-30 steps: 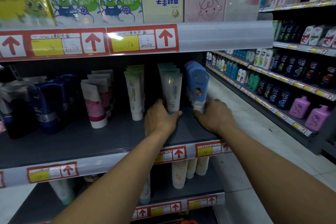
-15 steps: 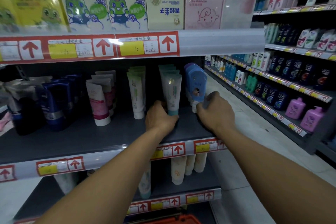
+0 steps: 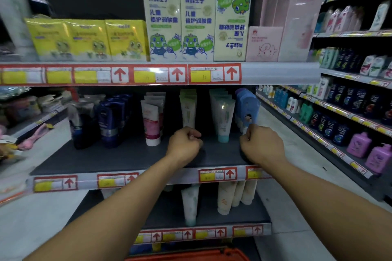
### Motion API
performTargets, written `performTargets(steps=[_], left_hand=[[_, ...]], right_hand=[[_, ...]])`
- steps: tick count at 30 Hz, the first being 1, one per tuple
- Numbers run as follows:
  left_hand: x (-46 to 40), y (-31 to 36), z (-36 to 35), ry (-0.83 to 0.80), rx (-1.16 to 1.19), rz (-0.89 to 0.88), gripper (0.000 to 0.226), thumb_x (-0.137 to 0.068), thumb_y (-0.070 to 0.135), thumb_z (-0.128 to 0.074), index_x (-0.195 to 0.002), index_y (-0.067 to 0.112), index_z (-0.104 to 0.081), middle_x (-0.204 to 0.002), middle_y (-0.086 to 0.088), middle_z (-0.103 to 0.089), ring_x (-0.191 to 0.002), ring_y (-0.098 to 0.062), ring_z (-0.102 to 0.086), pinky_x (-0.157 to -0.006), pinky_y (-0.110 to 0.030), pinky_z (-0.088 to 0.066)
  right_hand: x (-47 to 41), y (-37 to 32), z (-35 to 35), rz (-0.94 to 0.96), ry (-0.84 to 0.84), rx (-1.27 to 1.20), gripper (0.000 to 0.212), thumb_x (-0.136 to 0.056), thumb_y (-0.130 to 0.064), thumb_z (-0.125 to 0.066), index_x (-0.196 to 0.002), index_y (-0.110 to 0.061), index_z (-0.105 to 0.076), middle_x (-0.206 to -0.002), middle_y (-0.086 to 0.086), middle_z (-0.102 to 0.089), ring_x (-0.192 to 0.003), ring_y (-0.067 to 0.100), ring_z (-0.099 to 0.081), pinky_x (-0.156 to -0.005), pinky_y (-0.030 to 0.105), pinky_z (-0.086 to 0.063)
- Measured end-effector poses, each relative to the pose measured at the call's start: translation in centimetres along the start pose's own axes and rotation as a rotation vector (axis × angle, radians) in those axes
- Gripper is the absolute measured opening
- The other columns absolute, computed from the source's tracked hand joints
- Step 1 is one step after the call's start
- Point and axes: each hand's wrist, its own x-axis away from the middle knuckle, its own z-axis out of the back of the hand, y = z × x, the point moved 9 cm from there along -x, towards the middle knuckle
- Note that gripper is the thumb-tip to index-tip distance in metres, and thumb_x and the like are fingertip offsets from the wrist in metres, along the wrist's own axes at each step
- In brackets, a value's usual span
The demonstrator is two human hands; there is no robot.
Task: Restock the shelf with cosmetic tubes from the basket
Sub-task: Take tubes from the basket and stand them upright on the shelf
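Cosmetic tubes stand upright on the shelf [image 3: 118, 159] just beyond my hands: a teal-capped tube [image 3: 222, 118] between them, heading one of two pale-green rows. My left hand [image 3: 184, 146] and right hand [image 3: 262, 148] look clenched, holding nothing I can see. A careless knuckle could topple that front tube domino-style. The basket [image 3: 191, 255] sits below my arms.

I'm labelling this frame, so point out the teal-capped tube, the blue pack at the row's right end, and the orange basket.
Teal-capped tube [image 3: 223, 112], head view, on its pale body.
Blue pack [image 3: 247, 104], head view, on its front face.
Orange basket [image 3: 191, 255], head view, on its rim.
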Motion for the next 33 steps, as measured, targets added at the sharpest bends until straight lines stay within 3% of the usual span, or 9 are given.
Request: performTargets(steps=[5,8,12,18,28,33], left_hand=[[2.7,-0.8,4.5,-0.036,-0.055,0.002,0.015,-0.086,0.010,-0.066,-0.092,0.024,-0.066,-0.088,-0.004,-0.073,-0.082,-0.023,-0.072,-0.069,-0.026,-0.056],[4.1,-1.2,7.9,0.005,-0.113,-0.002,0.015,-0.086,0.010,-0.067,-0.089,0.026,-0.065,-0.080,0.002,-0.071,-0.076,-0.017,-0.069,-0.060,-0.018,-0.046],[5.7,-2.2,12.3,0.066,-0.170,0.002,0.012,-0.084,0.014,-0.068,-0.088,0.026,-0.066,-0.080,0.004,-0.072,-0.081,-0.017,-0.069,-0.070,-0.024,-0.049],[7.3,-4.2,18.9,0.149,-0.235,0.022,0.011,-0.080,0.021,-0.070,-0.086,0.029,-0.066,-0.078,0.008,-0.071,-0.084,-0.018,-0.068,-0.083,-0.036,-0.057],[8.3,-8.9,27.1,0.279,-0.334,0.096,0.010,-0.081,0.023,-0.065,-0.083,0.032,-0.063,-0.083,0.011,-0.069,-0.087,-0.020,-0.067,-0.082,-0.037,-0.056],[7.4,-11.0,29.2,0.316,-0.369,0.126,0.013,-0.081,0.021,-0.062,-0.089,0.031,-0.065,-0.088,0.008,-0.070,-0.088,-0.020,-0.065,-0.072,-0.033,-0.049]], right_hand=[[1.9,-3.5,0.3,0.062,-0.003,-0.032,0.022,-0.089,-0.033,-0.052,-0.076,-0.016,-0.049,-0.067,0.005,-0.049,-0.065,0.030,-0.051,-0.051,0.032,-0.036],[3.0,-6.5,0.4,0.119,-0.023,-0.045,0.020,-0.088,-0.034,-0.051,-0.077,-0.017,-0.050,-0.071,0.006,-0.054,-0.072,0.034,-0.059,-0.055,0.035,-0.045],[4.3,-10.9,0.4,0.196,-0.055,-0.034,0.017,-0.086,-0.033,-0.054,-0.080,-0.017,-0.056,-0.081,0.010,-0.066,-0.076,0.034,-0.064,-0.060,0.036,-0.049],[6.1,-17.9,-0.5,0.320,-0.111,-0.044,0.017,-0.086,-0.033,-0.053,-0.083,-0.017,-0.057,-0.085,0.011,-0.068,-0.078,0.036,-0.065,-0.062,0.038,-0.052],[8.9,-29.6,-3.6,0.415,-0.202,-0.129,0.020,-0.087,-0.035,-0.054,-0.084,-0.016,-0.058,-0.084,0.006,-0.065,-0.077,0.032,-0.065,-0.064,0.038,-0.055],[9.0,-33.7,-5.7,0.439,-0.220,-0.152,0.019,-0.088,-0.034,-0.053,-0.088,-0.015,-0.058,-0.085,0.005,-0.065,-0.076,0.029,-0.063,-0.065,0.039,-0.056]])
